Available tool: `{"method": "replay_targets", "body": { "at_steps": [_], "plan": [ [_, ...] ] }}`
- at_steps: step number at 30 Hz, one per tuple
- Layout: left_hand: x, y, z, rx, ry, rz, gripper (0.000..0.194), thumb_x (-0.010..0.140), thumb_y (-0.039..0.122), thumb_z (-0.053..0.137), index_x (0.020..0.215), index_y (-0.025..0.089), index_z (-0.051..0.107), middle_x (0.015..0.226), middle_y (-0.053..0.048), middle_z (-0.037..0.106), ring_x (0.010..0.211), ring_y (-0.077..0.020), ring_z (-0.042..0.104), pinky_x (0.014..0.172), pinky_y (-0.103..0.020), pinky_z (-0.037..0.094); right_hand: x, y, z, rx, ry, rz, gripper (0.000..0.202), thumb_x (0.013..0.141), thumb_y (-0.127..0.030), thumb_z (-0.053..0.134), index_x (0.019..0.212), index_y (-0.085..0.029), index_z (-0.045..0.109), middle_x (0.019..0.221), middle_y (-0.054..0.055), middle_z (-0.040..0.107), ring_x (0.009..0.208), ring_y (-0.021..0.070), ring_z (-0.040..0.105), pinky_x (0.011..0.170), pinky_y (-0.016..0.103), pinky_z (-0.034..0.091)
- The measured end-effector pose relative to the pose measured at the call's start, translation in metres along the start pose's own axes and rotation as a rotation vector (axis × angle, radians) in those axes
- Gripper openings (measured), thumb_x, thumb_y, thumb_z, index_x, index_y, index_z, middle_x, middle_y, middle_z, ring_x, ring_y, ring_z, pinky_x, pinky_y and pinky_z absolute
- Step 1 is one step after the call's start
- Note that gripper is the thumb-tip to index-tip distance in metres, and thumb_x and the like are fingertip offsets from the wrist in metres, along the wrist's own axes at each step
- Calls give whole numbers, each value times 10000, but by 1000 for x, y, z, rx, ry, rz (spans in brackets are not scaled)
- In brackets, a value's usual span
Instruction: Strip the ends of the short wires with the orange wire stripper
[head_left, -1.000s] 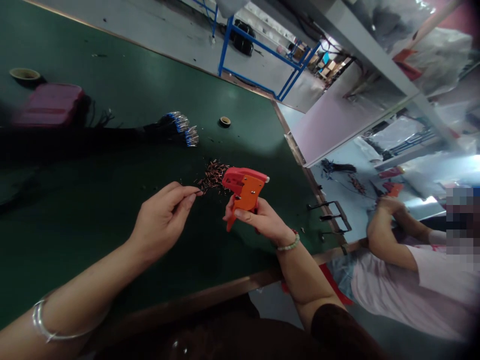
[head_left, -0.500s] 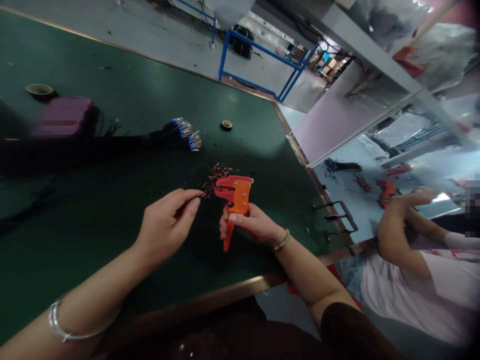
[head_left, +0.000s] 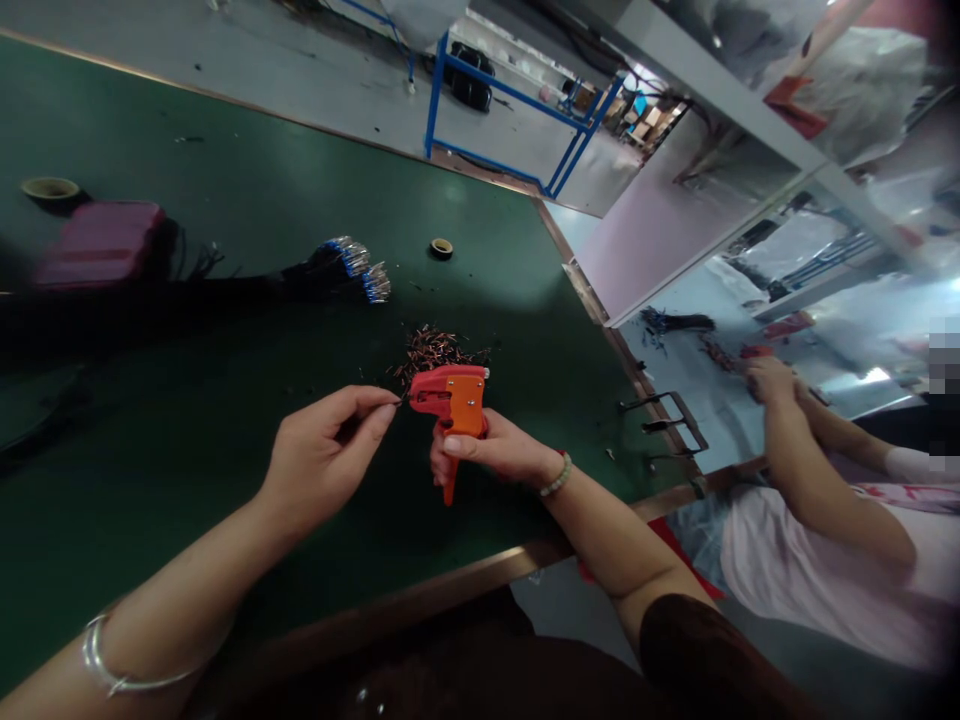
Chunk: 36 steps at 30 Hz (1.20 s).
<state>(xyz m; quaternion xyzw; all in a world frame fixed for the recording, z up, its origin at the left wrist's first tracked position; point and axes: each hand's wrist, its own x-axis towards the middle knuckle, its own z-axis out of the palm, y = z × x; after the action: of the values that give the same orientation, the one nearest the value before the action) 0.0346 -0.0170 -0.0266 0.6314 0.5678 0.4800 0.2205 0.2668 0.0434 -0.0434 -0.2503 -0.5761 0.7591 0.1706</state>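
My right hand [head_left: 499, 447] is wrapped round the orange handle of a red and orange wire stripper [head_left: 463, 398], whose jaws face left. Thumb and forefinger of my left hand [head_left: 322, 450] are pinched on a thin dark wire [head_left: 401, 398], its tip at the stripper's jaws; whether it lies inside them I cannot tell. Just beyond the tool is a heap of short coppery scraps [head_left: 431, 350]. Farther left lies a thick bundle of black wires [head_left: 307, 275], with blue and bare silvery ends towards the heap.
A small tape roll [head_left: 441, 248] lies on the green table [head_left: 300, 200], and a larger tape roll [head_left: 52, 190] is beside a pink box [head_left: 105, 240] at left. A black metal bracket [head_left: 667, 425] stands at the right edge. A co-worker [head_left: 817, 480] sits at the adjoining table at right.
The wire stripper's handles look squeezed closer together, and my left hand's wire tip is at its jaws. The whole view has shifted slightly. The co-worker's hands have moved left.
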Motion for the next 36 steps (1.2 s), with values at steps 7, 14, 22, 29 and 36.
{"method": "replay_targets", "body": {
  "at_steps": [7,14,22,29,36],
  "plan": [
    [1,2,-3,-52,-46,-63,226,888,390,651,930,223,798,849,-2,812,704,-145,717,663,-219,559,-1,1,-2,24,-58,8,363,947,-468,746,893,-119,661,810,37,675,764,157,677,740,310,601],
    [1,5,-4,-52,-52,-104,235,870,412,664,909,228,806,818,3,810,671,-146,710,627,-217,548,-1,-1,-1,4,-71,12,358,969,-461,720,885,-116,674,805,41,681,764,154,681,734,305,602],
    [1,6,-7,-31,-72,-102,234,866,432,664,889,247,806,843,4,812,723,-161,727,705,-237,580,-2,-2,3,-29,-25,37,401,942,-507,736,851,-126,652,744,18,658,704,141,663,674,284,595],
    [1,8,-8,-7,-80,-107,234,860,442,668,871,251,802,809,4,803,679,-159,704,644,-239,555,-5,-6,8,-100,29,52,444,930,-549,731,801,-135,639,712,16,639,658,130,632,614,260,580],
    [2,11,-10,-16,-98,-130,227,858,437,667,874,251,797,794,9,794,662,-154,689,627,-239,540,-5,-5,12,-143,124,83,479,851,-571,802,763,-135,623,646,-1,626,573,106,601,540,224,547]
  ]
}}
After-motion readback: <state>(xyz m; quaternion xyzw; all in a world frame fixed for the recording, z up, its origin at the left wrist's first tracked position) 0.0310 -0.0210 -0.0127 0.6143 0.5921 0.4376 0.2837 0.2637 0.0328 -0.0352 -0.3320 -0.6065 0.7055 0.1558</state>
